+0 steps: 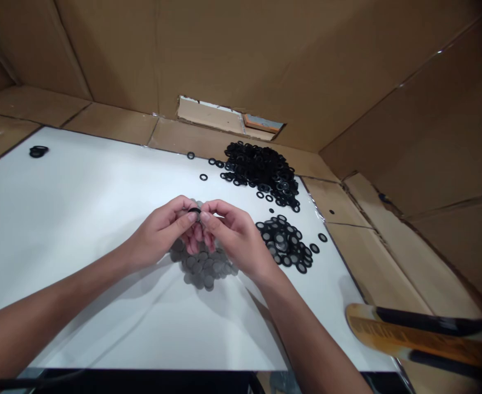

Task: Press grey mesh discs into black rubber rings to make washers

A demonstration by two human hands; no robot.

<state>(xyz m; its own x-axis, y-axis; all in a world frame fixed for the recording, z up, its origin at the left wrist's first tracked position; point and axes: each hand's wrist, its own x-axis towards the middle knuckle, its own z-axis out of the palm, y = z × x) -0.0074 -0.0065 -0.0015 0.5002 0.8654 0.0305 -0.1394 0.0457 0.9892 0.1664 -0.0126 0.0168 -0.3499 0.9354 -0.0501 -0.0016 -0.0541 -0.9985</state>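
Observation:
Over a heap of grey discs [208,268], my two hands meet at the middle of the white board. My left hand [169,227] pinches a black rubber ring [194,209] between thumb and fingertips. From the other side my right hand [230,227] is closed at the ring's edge, thumb against a small grey disc, partly hidden by the fingers. Right of my right hand lies a pile of black rings with grey discs set in them [286,241]. Farther back is a big heap of plain black rings [261,167].
Cardboard walls [241,60] enclose the board [101,186], with a cut slot [212,114] at the back. Two or so black rings [39,151] lie at the far left. A blurred orange-and-black object [409,334] juts in at the lower right.

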